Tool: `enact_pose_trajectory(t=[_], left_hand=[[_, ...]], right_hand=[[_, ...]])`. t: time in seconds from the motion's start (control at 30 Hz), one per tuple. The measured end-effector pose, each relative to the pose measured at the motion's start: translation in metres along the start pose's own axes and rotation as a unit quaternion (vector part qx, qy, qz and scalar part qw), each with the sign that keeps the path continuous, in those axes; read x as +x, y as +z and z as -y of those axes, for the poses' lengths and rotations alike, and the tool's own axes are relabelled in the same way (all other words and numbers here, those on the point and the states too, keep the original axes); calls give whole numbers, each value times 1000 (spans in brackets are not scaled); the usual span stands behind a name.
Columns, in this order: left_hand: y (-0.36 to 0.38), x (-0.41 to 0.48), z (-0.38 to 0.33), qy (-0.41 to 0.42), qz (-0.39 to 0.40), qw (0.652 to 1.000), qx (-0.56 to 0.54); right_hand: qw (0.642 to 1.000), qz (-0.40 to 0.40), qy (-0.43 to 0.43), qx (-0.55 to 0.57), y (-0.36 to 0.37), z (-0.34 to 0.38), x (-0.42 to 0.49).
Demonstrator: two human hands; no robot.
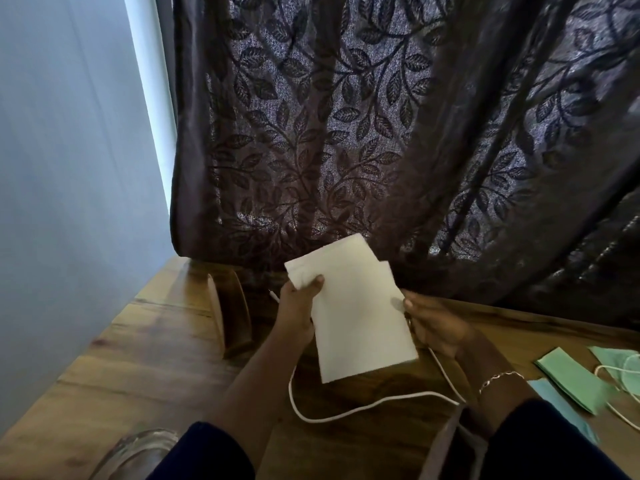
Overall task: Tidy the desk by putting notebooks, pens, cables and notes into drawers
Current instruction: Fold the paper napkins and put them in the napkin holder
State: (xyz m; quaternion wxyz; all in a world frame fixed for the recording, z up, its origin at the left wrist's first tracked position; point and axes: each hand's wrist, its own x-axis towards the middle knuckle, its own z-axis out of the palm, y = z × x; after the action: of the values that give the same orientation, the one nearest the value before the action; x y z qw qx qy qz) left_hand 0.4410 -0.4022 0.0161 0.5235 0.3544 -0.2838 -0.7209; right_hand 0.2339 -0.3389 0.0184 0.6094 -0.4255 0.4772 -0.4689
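Over a wooden desk (145, 348) backed by a dark leaf-patterned curtain (346, 133), two hands hold a sheaf of white paper sheets (356, 317) up in the air.

The curtain hangs down to the desk's far edge, with a pale wall (62, 168) to its left. The left hand (298, 306) is closed on the sheets' upper left corner, thumb on top; the right hand (436, 323) pinches their right edge. A white cable (346, 410) loops across the wood beneath the paper and forearms. Green paper notes (571, 382) lie at the right, just beside a light blue note (557, 407), with another thin white cord (620, 375) over them. A bracelet (500, 378) circles the right wrist.
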Motion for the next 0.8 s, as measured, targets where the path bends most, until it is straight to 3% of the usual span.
enact_pose_trajectory(t=[0.23, 0.47, 0.6, 0.7, 0.8], left_hand=[[-2, 3, 11, -66, -86, 981, -159], [10, -14, 28, -59, -22, 986, -157], [-8, -17, 19, -50, 85, 978, -184], [-29, -6, -2, -109, 146, 978, -103], [-36, 3, -16, -75, 201, 974, 67]], right_hand=[[976, -46, -22, 213, 7, -6, -1], [974, -87, -55, 200, 51, 2, -2], [975, -159, -43, 149, 44, 11, 0], [971, -188, -3, 148, 36, 13, -4], [973, -186, 1, 133, 31, 13, -3]])
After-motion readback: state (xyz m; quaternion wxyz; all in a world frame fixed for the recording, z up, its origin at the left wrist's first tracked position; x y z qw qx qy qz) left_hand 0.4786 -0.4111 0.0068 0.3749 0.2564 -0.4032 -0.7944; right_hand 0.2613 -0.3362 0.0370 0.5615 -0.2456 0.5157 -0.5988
